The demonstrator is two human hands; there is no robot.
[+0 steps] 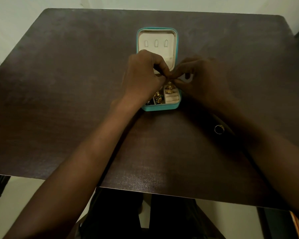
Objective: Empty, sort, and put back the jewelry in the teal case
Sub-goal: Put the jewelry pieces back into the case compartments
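Note:
The teal case lies open in the middle of the dark table, its cream lid flat behind it with three small hooks. Gold jewelry fills the tray's compartments, and a gold piece sits in the cream ring rolls. My left hand and my right hand meet over the tray, fingertips pinched together on a small gold earring that hangs just above the ring rolls. My hands hide the hinge and the tray's back half. A gold ring lies alone on the table, beside my right forearm.
The dark wooden table reaches to a near edge above my legs. A pale wall stands behind the table's far edge. Pale floor shows at the lower left and lower right.

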